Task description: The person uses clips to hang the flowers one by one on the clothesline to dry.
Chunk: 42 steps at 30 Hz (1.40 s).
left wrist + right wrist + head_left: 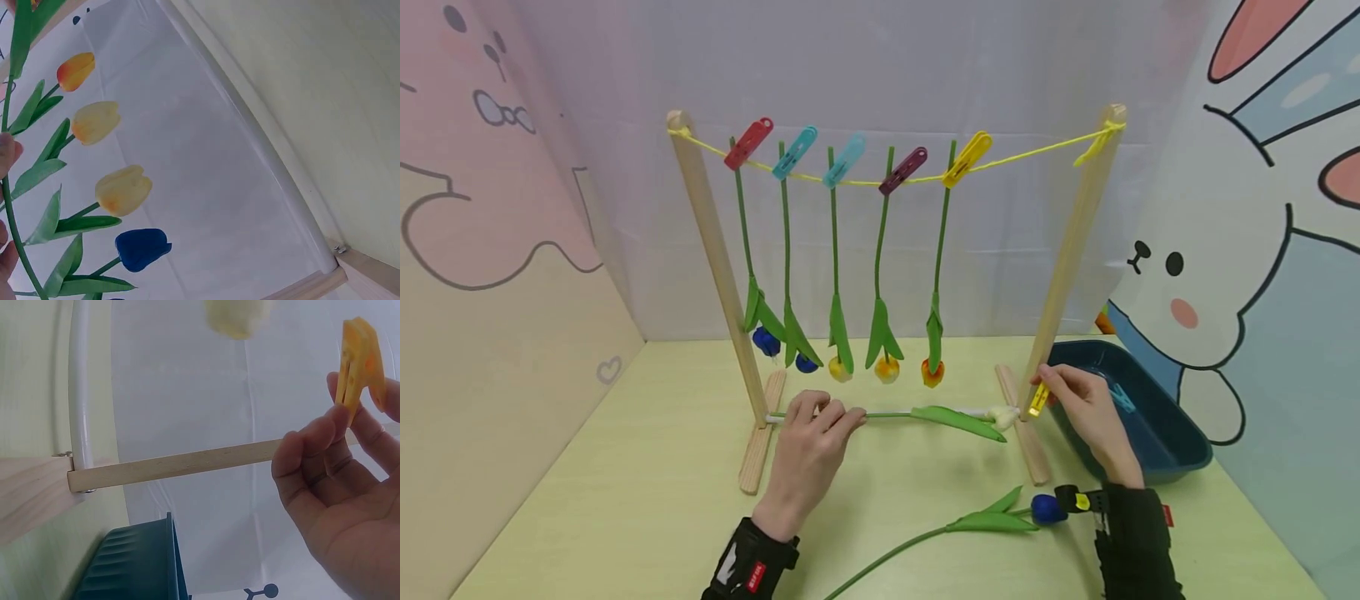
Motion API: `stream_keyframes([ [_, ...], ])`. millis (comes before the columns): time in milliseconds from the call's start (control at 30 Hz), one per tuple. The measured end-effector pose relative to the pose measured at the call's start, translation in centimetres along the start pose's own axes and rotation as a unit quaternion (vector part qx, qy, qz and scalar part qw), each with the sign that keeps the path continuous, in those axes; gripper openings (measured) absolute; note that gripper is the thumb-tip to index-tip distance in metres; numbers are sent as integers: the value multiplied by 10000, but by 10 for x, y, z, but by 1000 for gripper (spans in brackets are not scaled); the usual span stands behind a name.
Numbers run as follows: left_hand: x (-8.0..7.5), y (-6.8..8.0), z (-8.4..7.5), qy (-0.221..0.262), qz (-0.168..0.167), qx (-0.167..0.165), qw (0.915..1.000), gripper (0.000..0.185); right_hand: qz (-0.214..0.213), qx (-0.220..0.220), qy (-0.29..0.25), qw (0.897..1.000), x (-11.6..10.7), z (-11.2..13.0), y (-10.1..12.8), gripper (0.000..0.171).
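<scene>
Yellow plastic, a clothes peg [1039,399] is pinched in the right hand [1086,412] beside the rack's right post [1070,242], over the blue bin [1157,425]. The left hand [808,458] curls its fingers around a white tulip's stem [887,414] lying on the worktop [647,492]. From the left wrist view only fingertips show at the edge, so that grip is hard to make out there.

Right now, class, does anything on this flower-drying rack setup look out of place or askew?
Two things: the yellow string sags in the middle, and one blue tulip lies loose on the table near the front edge, away from the rack. Nothing looks spilled or damaged.
</scene>
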State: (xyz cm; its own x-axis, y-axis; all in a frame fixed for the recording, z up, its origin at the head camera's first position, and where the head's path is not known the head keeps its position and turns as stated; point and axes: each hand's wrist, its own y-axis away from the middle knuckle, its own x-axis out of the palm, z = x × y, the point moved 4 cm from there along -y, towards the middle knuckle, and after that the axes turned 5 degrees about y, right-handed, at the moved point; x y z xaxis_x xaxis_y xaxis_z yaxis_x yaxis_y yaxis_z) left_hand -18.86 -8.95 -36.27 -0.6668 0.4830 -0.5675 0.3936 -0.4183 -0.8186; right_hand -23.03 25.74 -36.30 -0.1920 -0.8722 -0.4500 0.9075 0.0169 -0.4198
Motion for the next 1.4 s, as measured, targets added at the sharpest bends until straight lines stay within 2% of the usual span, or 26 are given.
stream_keyframes([
  [133,-5,0,4,-468,-455,-121,9978,44,-13,-6,-51,10000,0,-1,0,26],
  [367,-15,-2,9,-748,-1565,-295,9844,33,-139,-45,-219,9997,-2,-1,0,25],
  [533,-20,-3,13,-817,-1812,-399,9792,29,-183,-100,-263,9994,-3,-1,1,26],
  [700,-25,-2,18,-831,-1938,-713,9749,28,-183,-75,-266,9995,-3,-1,1,26],
  [867,-29,-1,23,-694,-2137,-1002,9693,28,-194,-92,-306,9993,-2,-2,0,25],
  [933,-31,-1,25,-499,-2245,-1083,9672,26,-200,-95,-317,9993,-2,-3,0,25],
  [1000,-32,-2,26,-107,-2315,-1176,9657,24,-212,-103,-328,9992,-1,-3,-1,24],
  [1067,-33,-3,29,588,-2357,-1325,9610,13,-225,-132,-345,9991,-1,-3,-1,23],
  [1133,-32,-3,32,1582,-2306,-1637,9460,11,-233,-134,-356,9990,-1,-3,-1,23],
  [1167,-31,-3,34,2137,-2275,-1836,9321,14,-239,-126,-353,9990,-1,-2,0,23],
  [1200,-31,-3,35,2706,-2226,-2063,9136,17,-243,-120,-343,9990,-1,-3,0,23],
  [1233,-30,-3,37,3233,-2181,-2317,8912,20,-241,-113,-325,9991,-1,-3,0,23],
  [1300,-29,-1,41,4125,-2066,-2815,8414,16,-242,-73,-292,9993,-1,-3,0,23],
  [1367,-28,0,44,4734,-1979,-3181,7972,17,-246,-53,-244,9994,-1,-3,0,24],
  [1400,-28,0,45,4932,-1931,-3330,7801,18,-249,-53,-225,9994,-1,-3,0,24],
])
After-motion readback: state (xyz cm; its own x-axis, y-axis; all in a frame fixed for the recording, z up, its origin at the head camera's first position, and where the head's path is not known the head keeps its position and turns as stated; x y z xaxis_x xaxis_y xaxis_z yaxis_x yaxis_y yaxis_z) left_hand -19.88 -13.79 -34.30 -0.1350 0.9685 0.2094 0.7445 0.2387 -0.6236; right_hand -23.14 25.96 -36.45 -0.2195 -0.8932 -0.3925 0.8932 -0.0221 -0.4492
